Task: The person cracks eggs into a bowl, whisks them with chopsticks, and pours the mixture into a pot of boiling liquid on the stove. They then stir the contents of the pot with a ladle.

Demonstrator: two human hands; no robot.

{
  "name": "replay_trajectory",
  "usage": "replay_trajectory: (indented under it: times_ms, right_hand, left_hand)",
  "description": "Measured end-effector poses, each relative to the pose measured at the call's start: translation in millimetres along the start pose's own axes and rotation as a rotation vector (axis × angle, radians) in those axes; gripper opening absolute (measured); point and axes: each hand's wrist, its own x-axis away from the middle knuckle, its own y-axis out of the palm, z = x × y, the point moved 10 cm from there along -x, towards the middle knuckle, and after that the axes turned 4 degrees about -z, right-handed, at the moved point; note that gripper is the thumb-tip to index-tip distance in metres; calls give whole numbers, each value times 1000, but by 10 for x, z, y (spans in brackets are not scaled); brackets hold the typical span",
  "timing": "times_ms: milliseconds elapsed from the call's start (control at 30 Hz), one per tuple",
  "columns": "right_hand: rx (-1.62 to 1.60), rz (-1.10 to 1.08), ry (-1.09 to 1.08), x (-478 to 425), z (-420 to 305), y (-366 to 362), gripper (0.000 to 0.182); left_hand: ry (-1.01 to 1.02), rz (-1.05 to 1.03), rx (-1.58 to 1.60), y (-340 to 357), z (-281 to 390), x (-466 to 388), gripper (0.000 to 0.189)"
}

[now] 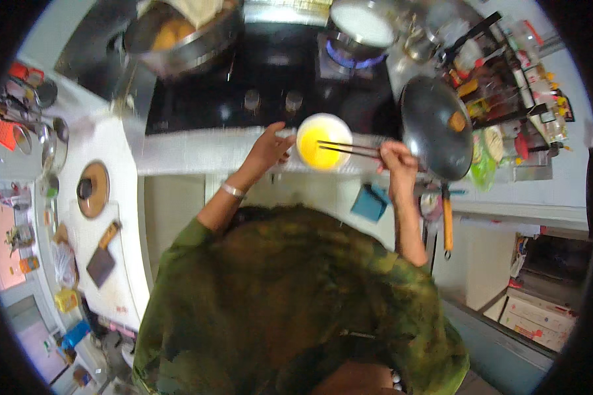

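Note:
A white bowl (348,132) of yellow liquid, apparently beaten egg (316,148), is at the front edge of the stove, in the middle of the view. My right hand (399,157) grips a pair of dark chopsticks (353,149), and their tips reach into the yellow liquid. On the bowl's left side is my left hand (271,148), fingers apart, one of them pointing away from me. Its fingertips are close to the bowl's rim; whether they touch it is unclear. A pale bracelet (233,190) circles the left wrist.
A pot of white contents (363,24) sits over a blue flame (348,59). A large pan (188,52) occupies the stove's left. On the right rests a black frying pan (432,128). A cleaver (102,261) and a pot lid (94,190) lie on the left counter.

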Motion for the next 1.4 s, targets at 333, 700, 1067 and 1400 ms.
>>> replay_trajectory:
  times_ms: [333,700,1067,1400]
  right_hand:
    - [145,-10,-42,161,-232,51,11]
    - [185,-228,38,219,26,250,10]
    - [29,-31,-37,78,-142,32,10]
    - [120,-111,4,157,-37,169,11]
  left_hand:
    - [356,421,-978,-231,844,-483,58]
    - [219,442,-1199,-60,836,-834,43]
    - [278,442,-1178,-26,839,-832,37]
    - [374,399,-1192,8,858,-852,34]
